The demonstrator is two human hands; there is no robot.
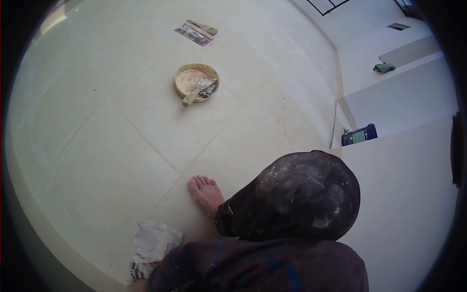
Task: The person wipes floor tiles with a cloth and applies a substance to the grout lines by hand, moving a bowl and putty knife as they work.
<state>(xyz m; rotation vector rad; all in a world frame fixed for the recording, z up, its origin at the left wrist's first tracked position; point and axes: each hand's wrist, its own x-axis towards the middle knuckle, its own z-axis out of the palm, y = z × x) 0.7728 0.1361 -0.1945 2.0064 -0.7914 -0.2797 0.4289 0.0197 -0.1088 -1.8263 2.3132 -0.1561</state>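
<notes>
Crumpled rag (153, 246) on the tiled floor (121, 146), fingers hidden beneath.

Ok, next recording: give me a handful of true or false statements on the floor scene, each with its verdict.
1. A round bowl with a trowel lying in it sits on the tiled floor. True.
2. The bare foot rests flat on the floor. True.
3. The crumpled cloth lies inside the bowl. False: it lies on the floor at the lower left, near the person's dark sleeve, far from the bowl.
4. The flat tools lie between the foot and the bowl. False: they lie beyond the bowl, towards the top of the view.
5. A dark box stands by the wall on the right. True.
</notes>
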